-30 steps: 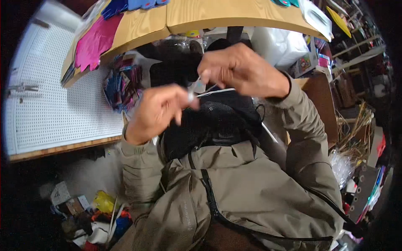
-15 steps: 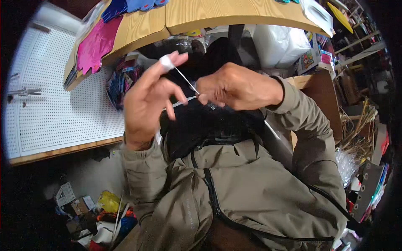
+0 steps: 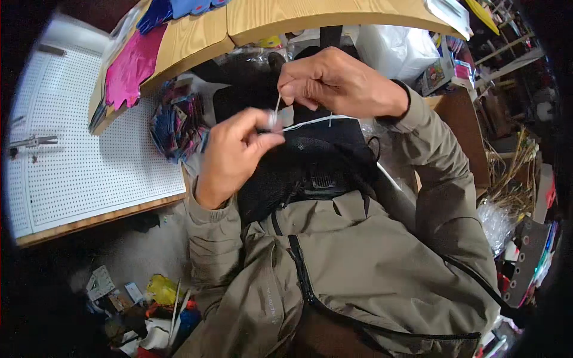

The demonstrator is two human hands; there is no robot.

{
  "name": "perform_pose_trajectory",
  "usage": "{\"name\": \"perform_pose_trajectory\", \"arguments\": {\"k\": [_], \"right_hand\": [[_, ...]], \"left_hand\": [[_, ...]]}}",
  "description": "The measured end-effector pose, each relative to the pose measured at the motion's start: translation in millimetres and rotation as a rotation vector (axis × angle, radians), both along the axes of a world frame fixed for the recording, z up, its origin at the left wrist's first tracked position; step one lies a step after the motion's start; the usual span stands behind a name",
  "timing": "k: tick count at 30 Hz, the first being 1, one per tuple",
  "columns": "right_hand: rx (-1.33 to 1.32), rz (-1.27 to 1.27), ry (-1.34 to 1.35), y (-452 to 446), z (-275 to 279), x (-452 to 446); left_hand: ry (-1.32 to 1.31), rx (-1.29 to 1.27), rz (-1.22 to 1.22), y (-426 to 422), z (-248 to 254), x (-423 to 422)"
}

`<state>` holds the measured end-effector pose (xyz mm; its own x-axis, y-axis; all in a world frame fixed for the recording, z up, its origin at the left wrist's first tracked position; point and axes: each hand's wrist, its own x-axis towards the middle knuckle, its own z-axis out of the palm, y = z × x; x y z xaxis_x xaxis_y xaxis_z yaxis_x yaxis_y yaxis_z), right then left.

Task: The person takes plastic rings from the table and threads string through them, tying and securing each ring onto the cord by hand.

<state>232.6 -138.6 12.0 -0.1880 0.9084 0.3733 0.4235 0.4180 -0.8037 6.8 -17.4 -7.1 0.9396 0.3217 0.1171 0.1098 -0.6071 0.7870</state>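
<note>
My left hand [image 3: 233, 156] is closed in a pinch at the centre-left, with a white wrapping on a fingertip and the end of a thin white cord [image 3: 319, 120] between its fingers. That cord runs rightward over the black bag-like item [image 3: 304, 161] on my lap. Above and to the right, my right hand [image 3: 337, 82] pinches a short upright strand [image 3: 278, 102] that leads down to the left fingertips. The fingertips of the left hand are blurred, and the two hands are a small gap apart.
Wooden table edge [image 3: 286, 22] across the top, with a pink glove [image 3: 128, 68] at its left. White perforated board [image 3: 95, 161] with pliers [image 3: 37, 141] on the left. Coloured packets [image 3: 173, 122] beside it. Cardboard box [image 3: 462, 128] and dry stalks [image 3: 513, 173] on the right. Clutter lies lower left.
Half a second ago my left hand was raised with its fingers spread and a strand stretched from it. It has since come down and closed, while my right hand has risen slightly.
</note>
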Motion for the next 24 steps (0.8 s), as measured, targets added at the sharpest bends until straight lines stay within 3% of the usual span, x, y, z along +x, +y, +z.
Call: {"name": "perform_pose_trajectory", "arguments": {"k": [1,4,5,9,12,13,16,17,20,21,24], "right_hand": [[-0.019,0.007,-0.018,2.2,-3.1,4.8],[-0.027,0.052,-0.045,-1.2,-15.0,-1.0],[-0.017,0.100,-0.053,-4.3,-19.6,-8.1],[0.033,0.118,-0.031,-8.1,-0.5,-14.7],[0.044,0.053,-0.038,-6.2,4.2,-2.2],[0.034,0.020,-0.057,-2.7,4.6,5.7],[-0.010,0.018,-0.045,-3.7,-3.5,6.0],[-0.051,0.053,-0.006,-5.8,-8.6,1.0],[-0.035,0.104,0.032,-11.1,-13.4,-9.0],[0.031,0.116,0.022,-10.6,-10.4,-11.1],[0.051,0.075,-0.005,-9.8,5.2,-1.2]], "left_hand": [[-0.001,0.002,-0.009,1.9,1.3,-2.6],[-0.176,-0.682,-0.027,-2.8,16.1,-13.7],[-0.173,-0.683,-0.024,-4.0,16.2,-11.2],[-0.318,-0.636,0.247,-11.9,11.5,6.8],[-0.228,-0.017,0.209,-16.6,-7.4,12.0],[-0.230,-0.016,0.205,-17.0,-4.3,10.5],[-0.151,-0.830,-0.015,-15.2,12.5,-0.3],[-0.149,-0.833,-0.017,-16.7,17.0,3.8],[-0.655,-1.176,0.131,-25.0,25.8,15.8],[-0.653,-1.174,0.131,-22.2,23.6,15.1],[-0.137,-0.095,0.077,-8.6,9.2,7.4]]}}
